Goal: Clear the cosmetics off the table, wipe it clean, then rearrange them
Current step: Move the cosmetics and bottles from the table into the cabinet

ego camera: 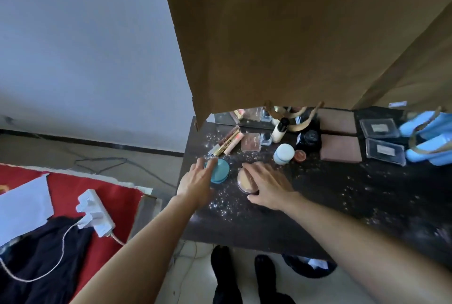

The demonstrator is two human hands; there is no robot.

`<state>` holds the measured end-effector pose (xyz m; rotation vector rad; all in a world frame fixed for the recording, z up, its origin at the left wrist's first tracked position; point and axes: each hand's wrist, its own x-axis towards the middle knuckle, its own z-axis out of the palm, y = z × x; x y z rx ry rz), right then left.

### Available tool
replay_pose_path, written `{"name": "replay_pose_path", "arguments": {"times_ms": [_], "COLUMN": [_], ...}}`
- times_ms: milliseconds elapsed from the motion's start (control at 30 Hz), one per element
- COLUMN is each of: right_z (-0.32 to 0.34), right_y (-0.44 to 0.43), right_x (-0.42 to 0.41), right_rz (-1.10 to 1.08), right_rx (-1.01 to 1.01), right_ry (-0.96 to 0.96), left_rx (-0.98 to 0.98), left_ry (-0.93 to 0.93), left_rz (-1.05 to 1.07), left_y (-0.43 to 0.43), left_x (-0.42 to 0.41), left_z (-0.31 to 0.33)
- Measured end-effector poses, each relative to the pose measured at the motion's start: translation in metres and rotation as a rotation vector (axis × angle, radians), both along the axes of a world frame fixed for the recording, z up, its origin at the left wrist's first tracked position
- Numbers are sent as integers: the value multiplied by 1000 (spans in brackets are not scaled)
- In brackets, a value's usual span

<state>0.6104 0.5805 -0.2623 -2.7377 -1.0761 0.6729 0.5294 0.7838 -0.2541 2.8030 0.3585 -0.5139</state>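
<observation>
Dark worktop (342,205), dusted w/ pale glittery specks, carries the cosmetics. L hand (198,180) reaches in from 7 o'clock. Its fingers are straight, tips resting on the teal round compact (221,171) near the worktop's 9 o'clock edge, so the grip is released, not closed round it. R hand (267,187) comes in from 5 o'clock & lies over the peach round powder compact (242,180), which sits just beside the teal one at its 3 o'clock. Fingers drape over the lid to the far rim, thumb at the near rim: the grip is grasping it. Both compacts lie flat; can't tell if they touch.

At 12 o'clock of the teal compact lies a bundle of slim gold & pink lip tubes (227,142). Then, going toward 3 o'clock along the back:
- pink square blush palette (250,142)
- small clear jar (266,138)
- cream bottle w/ black cap (280,129), tilted
- black glass jar (309,138)

Nearer the hands stand a white & pale-blue round jar (283,153) & a small orange-red pot (300,155), just beside each other. Further toward 3 o'clock are a brown flat pouch (340,148) & a clear-lidded dark square case (385,152). A brown hanging cloth (269,34) covers most of the mirror (244,117) at 12 o'clock.

Off the worktop at 8 o'clock, a white power strip (95,215) lies on a red cover (117,196).
</observation>
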Motion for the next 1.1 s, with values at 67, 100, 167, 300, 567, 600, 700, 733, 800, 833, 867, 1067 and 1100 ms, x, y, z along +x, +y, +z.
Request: {"name": "replay_pose_path", "arguments": {"times_ms": [67,100,167,300,567,600,700,733,800,833,867,1067,1100], "right_z": [-4,-5,-7,-4,32,37,51,55,61,64,68,87,91], "right_y": [3,5,7,8,-78,-96,-160,-183,-231,-255,-280,-427,-448], "right_x": [-3,-3,-5,-7,-24,-28,-45,-52,-69,-77,-86,-137,-141], "right_rz": [-50,-70,-103,-160,-410,-446,-573,-615,-683,-712,-739,-901,-916], "right_rx": [39,57,74,92,88,71,51,55,51,47,45,105,109], "right_ry": [-16,-23,-22,-1,-66,-80,-104,-113,-135,-143,-147,-203,-218], "left_rx": [-8,-19,-40,-103,-152,-151,-175,-194,-246,-267,-281,-319,-317], "left_ry": [0,4,14,13,-10,-23,-50,-57,-80,-92,-98,-135,-142], "left_rz": [-41,-51,-78,-117,-265,-297,-374,-390,-421,-436,-447,-533,-552], "left_y": [8,11,15,18,-33,-49,-109,-131,-179,-204,-230,-383,-405], "left_x": [6,8,13,23,32,33,36,36,33,31,28,9,7], "left_z": [-10,-13,-18,-17,10,15,29,32,38,41,45,67,71]}}
